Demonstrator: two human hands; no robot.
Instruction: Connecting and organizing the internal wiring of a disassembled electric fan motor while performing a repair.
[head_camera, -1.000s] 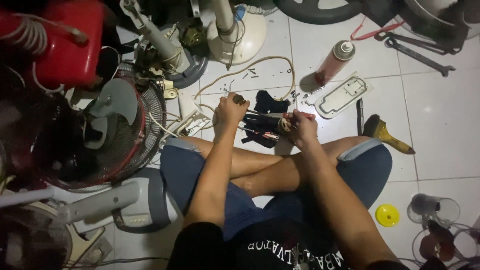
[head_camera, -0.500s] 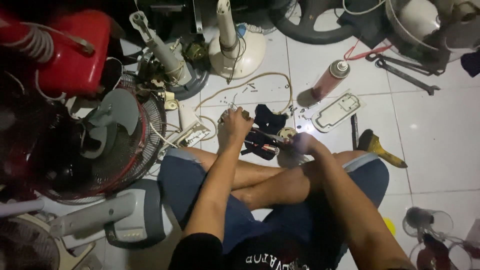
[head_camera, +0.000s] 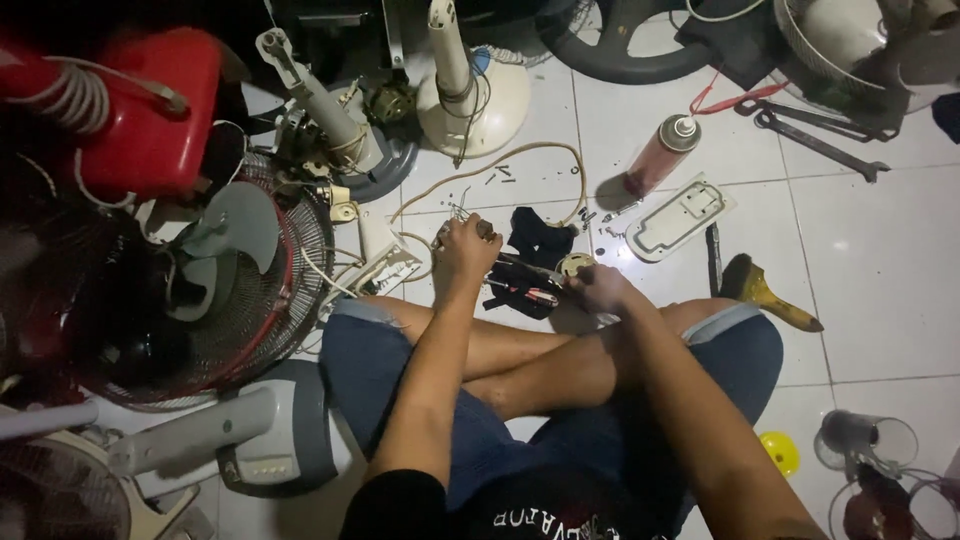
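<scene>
I sit cross-legged on a white tiled floor. My left hand is closed in a fist around thin wires that lead from a beige cable. My right hand is closed on the end of a slim dark tool that spans between both hands. Under the tool lies a dark part with red marks. A black cloth lies just beyond it, and a small round pale part sits beside my right hand.
A white power strip and a fan grille lie to the left below a red container. Beyond stand a white fan base, a spray can and a white plastic cover. A yellow-handled tool and wrenches lie to the right.
My right hand has pulled back toward my knee, a little away from my left hand. My left hand has stayed on the wires. The view has tilted slightly.
</scene>
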